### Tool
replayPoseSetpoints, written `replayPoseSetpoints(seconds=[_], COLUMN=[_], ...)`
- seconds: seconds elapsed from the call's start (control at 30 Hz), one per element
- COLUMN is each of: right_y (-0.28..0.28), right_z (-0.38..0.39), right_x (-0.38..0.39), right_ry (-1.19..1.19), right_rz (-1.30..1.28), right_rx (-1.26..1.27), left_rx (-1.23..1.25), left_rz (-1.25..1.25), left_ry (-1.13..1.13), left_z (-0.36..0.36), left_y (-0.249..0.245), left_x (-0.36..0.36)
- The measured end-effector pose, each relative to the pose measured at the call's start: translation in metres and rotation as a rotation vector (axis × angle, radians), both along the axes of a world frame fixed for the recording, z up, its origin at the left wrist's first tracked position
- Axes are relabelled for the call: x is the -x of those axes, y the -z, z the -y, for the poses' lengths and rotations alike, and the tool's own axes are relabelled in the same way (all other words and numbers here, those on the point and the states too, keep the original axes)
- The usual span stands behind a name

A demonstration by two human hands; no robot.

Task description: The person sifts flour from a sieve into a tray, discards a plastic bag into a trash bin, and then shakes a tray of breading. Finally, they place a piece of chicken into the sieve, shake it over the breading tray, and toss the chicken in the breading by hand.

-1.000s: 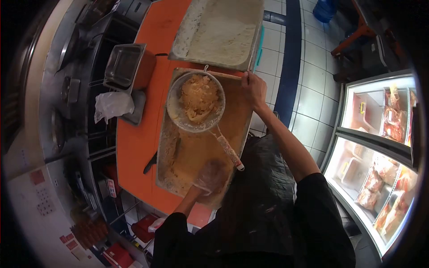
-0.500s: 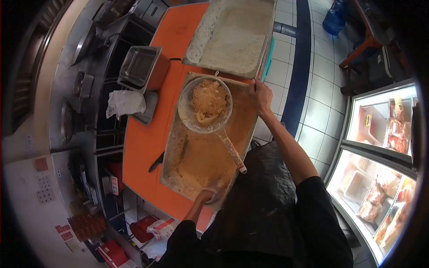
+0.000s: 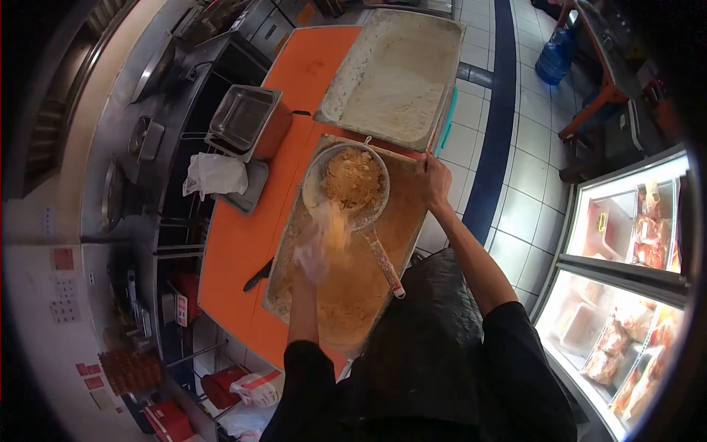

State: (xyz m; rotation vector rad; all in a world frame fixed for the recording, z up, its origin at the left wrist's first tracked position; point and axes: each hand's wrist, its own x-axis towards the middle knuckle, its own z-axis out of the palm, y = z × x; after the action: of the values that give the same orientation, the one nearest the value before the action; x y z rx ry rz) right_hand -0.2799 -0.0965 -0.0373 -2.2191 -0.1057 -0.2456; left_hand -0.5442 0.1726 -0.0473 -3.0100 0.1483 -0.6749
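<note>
My right hand is closed on the far right corner of a shallow metal tray, whose floor is coated in orange-tan powder. Across the tray rests a round strainer heaped with crumbly orange-brown clumps; its wrapped handle points toward my body. My left hand is smeared by motion over the tray, just short of the strainer's near rim. An orange blur of powder or crumbs shows at its fingers, and whether it grips any of this I cannot tell.
Beyond lies a second tray dusted with pale flour. A dark-handled utensil sticks out on the orange table. Left of the trays stand a deep metal pan and a white plastic bag. A lit display fridge is at the right.
My left hand has moved from the tray's near end up to the strainer, with orange material blurred at its fingers. My right hand keeps its hold on the tray corner. The view has shifted slightly.
</note>
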Motion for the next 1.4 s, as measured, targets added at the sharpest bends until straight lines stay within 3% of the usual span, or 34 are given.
replayPoseSetpoints(seconds=[0.1,0.23,0.33,0.4,0.53,0.6,0.63,0.7,0.87,1.17,1.4], right_y=[0.001,0.006,0.011,0.010,0.008,0.007,0.005,0.003,-0.002,0.002,-0.003], right_z=[-0.002,-0.001,-0.002,-0.001,0.002,0.002,0.002,0.000,0.002,0.002,0.001], right_x=[0.002,-0.004,-0.003,-0.002,-0.005,-0.002,-0.002,-0.003,-0.001,-0.004,-0.003], right_ry=[0.012,0.037,0.040,0.063,0.022,-0.001,0.006,0.017,0.009,-0.012,0.023], right_rz=[0.007,-0.002,0.049,0.037,0.034,0.016,0.010,0.009,-0.022,-0.037,-0.036], right_rx=[-0.014,-0.022,-0.033,-0.032,-0.032,-0.030,-0.040,-0.047,-0.062,-0.072,-0.036], left_rx=[0.271,0.325,0.624,0.277,0.191,0.284,0.285,0.668,0.868,0.901,0.685], left_rz=[-0.192,-0.372,-0.936,-0.804,-0.665,-1.118,-1.124,-0.687,-0.825,-0.745,-0.531], left_ry=[-0.291,-0.609,-0.855,-0.436,-0.257,-0.396,-0.399,-0.360,-0.365,-0.281,-0.351], left_z=[-0.008,-0.005,-0.012,0.033,0.092,0.110,0.118,0.127,0.143,0.143,0.087], left_y=[0.022,0.055,0.067,0.033,0.013,-0.004,0.006,0.028,0.047,0.089,0.097], left_x=[-0.036,0.026,0.096,0.125,0.137,0.114,0.124,0.143,0.116,-0.005,-0.048])
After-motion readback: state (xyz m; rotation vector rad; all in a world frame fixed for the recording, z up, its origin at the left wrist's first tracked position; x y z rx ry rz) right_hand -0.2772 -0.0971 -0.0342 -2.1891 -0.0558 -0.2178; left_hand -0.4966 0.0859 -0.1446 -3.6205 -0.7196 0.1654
